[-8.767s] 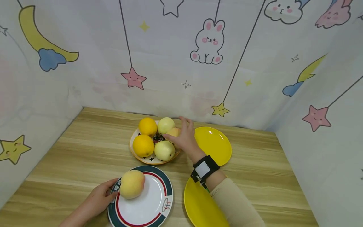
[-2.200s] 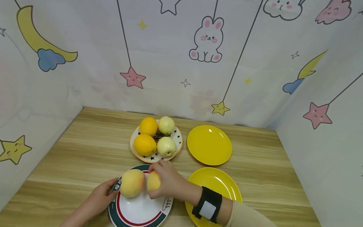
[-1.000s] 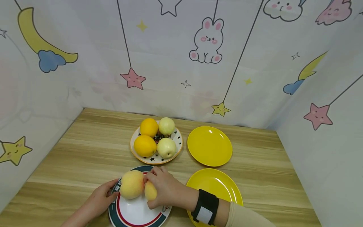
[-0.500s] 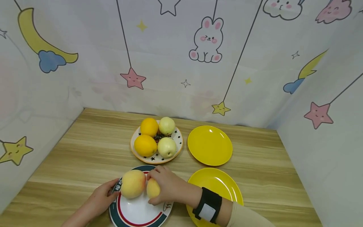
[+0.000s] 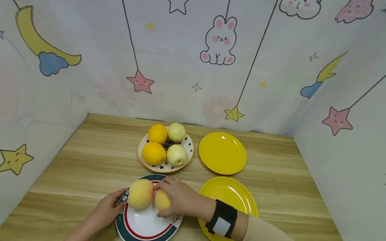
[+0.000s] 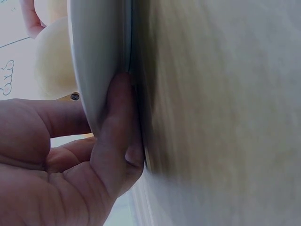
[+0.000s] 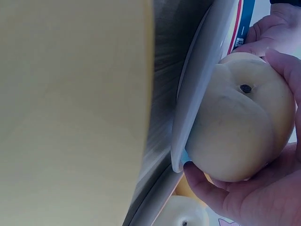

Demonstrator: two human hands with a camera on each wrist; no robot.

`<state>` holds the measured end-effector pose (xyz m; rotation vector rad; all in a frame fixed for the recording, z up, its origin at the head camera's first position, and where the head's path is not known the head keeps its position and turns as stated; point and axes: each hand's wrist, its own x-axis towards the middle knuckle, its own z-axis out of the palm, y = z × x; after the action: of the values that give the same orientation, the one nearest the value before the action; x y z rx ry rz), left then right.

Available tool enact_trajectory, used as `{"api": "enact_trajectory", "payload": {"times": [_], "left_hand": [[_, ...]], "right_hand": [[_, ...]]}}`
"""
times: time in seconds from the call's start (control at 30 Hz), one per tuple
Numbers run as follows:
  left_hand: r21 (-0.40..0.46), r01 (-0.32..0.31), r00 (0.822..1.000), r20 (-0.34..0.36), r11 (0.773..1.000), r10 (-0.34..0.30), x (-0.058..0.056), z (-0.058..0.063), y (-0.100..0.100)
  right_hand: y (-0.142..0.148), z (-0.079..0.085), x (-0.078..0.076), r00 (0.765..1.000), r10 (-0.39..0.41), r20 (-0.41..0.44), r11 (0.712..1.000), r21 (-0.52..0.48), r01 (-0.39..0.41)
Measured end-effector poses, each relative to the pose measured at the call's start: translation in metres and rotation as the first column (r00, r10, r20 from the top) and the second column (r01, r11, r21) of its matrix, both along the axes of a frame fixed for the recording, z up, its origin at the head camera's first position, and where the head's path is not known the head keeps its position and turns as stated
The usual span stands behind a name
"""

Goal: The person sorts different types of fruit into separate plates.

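Note:
A white plate (image 5: pixel 147 222) with a dark green rim and red ring lies at the front of the table. My left hand (image 5: pixel 108 207) pinches its left edge; in the left wrist view, fingers reach under the plate's rim (image 6: pixel 94 56) with the thumb on the other side. One peach (image 5: pixel 140 194) sits on the plate near that hand. My right hand (image 5: pixel 181 197) grips a second peach (image 5: pixel 162 201) over the right part of the plate, close beside the first. In the right wrist view, fingers curl round this peach (image 7: pixel 235 122), right at the plate surface.
Behind, a star-patterned plate (image 5: pixel 189 147) carries two oranges (image 5: pixel 154 153) and two pale green round fruits (image 5: pixel 176 155). Two yellow plates stand to the right, a far one (image 5: pixel 222 153) and a near one (image 5: pixel 226 190) partly under my right forearm. Printed cloth walls (image 5: pixel 181 100) border the wooden table.
Earlier my right hand reached to the star-patterned plate; it has since brought a peach from there to the white plate. Over the last two seconds that peach shifts only slightly. My left hand stays put.

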<state>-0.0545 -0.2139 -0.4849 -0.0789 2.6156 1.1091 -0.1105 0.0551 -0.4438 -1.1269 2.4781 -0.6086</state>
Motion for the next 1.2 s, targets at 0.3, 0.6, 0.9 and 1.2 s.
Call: {"api": "enact_trajectory", "payload": {"times": [0.3, 0.6, 0.9, 1.2], "left_hand": [[-0.007, 0.017, 1.000, -0.006, 1.000, -0.017, 0.000, 0.000, -0.002], [0.004, 0.001, 1.000, 0.008, 1.000, -0.001, -0.001, -0.001, 0.000], [-0.013, 0.003, 1.000, 0.010, 1.000, -0.002, -0.001, 0.000, -0.001], [0.005, 0.003, 1.000, -0.003, 1.000, -0.003, -0.001, -0.001, -0.001]], "right_hand": [[0.011, 0.010, 0.002, 0.996, 0.009, -0.094, 0.999, -0.035, -0.012], [0.024, 0.016, 0.003, 0.996, -0.022, -0.090, 0.997, -0.079, 0.015], [0.038, 0.016, 0.002, 0.995, -0.088, -0.054, 0.995, -0.045, 0.085], [0.068, 0.017, -0.004, 0.964, -0.233, 0.129, 0.957, -0.148, 0.251]]}}
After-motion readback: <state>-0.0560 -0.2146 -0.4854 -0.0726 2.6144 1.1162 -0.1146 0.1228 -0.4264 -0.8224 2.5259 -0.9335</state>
